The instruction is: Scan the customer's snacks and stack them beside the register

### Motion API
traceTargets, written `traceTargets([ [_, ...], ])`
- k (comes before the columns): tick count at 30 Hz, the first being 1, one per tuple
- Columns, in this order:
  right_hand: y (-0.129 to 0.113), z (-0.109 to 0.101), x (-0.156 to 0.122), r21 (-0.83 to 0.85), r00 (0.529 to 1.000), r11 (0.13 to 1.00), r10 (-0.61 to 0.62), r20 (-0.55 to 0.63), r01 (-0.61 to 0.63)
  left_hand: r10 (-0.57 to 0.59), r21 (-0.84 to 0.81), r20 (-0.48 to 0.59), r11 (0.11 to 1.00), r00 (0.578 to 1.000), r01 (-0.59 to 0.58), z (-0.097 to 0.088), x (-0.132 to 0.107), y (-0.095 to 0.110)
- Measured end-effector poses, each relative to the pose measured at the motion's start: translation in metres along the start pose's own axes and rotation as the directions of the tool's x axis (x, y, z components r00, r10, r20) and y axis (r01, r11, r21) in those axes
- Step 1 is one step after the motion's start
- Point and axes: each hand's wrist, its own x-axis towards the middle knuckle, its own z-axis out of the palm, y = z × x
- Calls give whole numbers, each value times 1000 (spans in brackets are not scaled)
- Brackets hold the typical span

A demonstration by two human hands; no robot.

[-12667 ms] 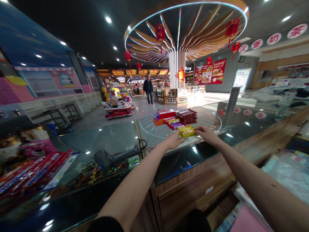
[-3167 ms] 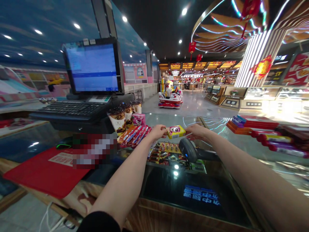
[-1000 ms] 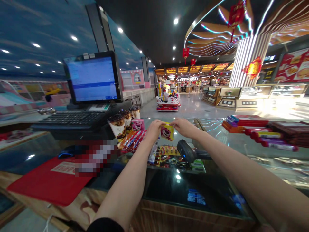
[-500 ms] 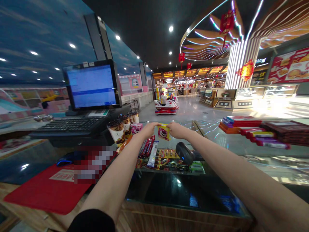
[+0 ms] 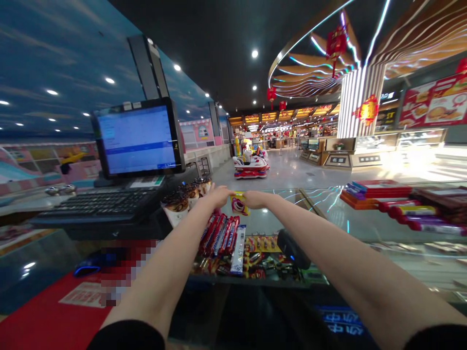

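Both my hands hold a small yellow snack packet (image 5: 239, 204) with a pink bear on it, stretched out over the glass counter (image 5: 328, 214). My left hand (image 5: 218, 196) pinches its left edge and my right hand (image 5: 254, 199) pinches its right edge. The packet hangs upright just above several red candy bars (image 5: 221, 235) lying on the counter. A black barcode scanner (image 5: 291, 249) lies under my right forearm.
A till screen (image 5: 137, 140) and keyboard (image 5: 91, 204) stand at the left, with ice-cream cups (image 5: 177, 206) beside them. A red mat (image 5: 54, 316) and a mouse (image 5: 87, 269) lie at the near left. Stacked snack boxes and tubes (image 5: 394, 199) sit on the counter at the right.
Both hands carried the packet from the right stack to the scanner area, turned it upright, and have now pushed it farther forward and lower over the red candy bars.
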Motion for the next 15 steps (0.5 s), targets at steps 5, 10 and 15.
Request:
traceTargets([
  [5, -15, 5, 23, 68, 996, 993, -95, -1, 94, -27, -35, 16, 999, 1000, 27, 0, 1, -16],
  [10, -24, 14, 42, 139, 990, 980, -140, -36, 143, -68, -42, -55, 997, 996, 66, -3, -7, -25],
  [15, -28, 21, 50, 259, 993, 959, -101, -56, 112, -49, 137, -2, 989, 999, 49, -15, -24, -28],
])
